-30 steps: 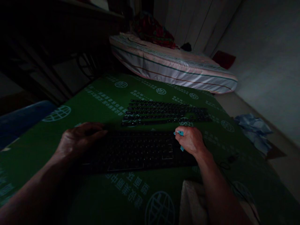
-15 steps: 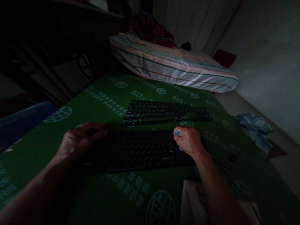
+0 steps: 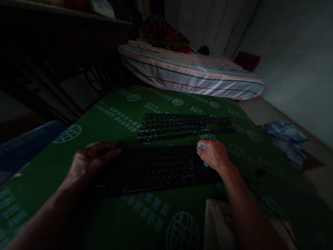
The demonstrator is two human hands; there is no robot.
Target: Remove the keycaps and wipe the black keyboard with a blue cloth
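Note:
A black keyboard lies on a green printed cloth in dim light. My left hand grips its left end, thumb over the top edge. At the keyboard's right end my right hand is closed round a small light-blue tool; the tool's tip pokes out above the fingers and its tail shows below the palm. Beyond the keyboard, rows of loose black keycaps are laid out on the cloth.
A striped mattress with a dark red bundle lies on the floor behind. Crumpled pale-blue cloth is on the floor at right. A thin dark cable runs right of the keyboard. A blue object sits at left.
The view has shifted slightly. My right hand has edged a little to the right at the keyboard's end. My left hand keeps its hold.

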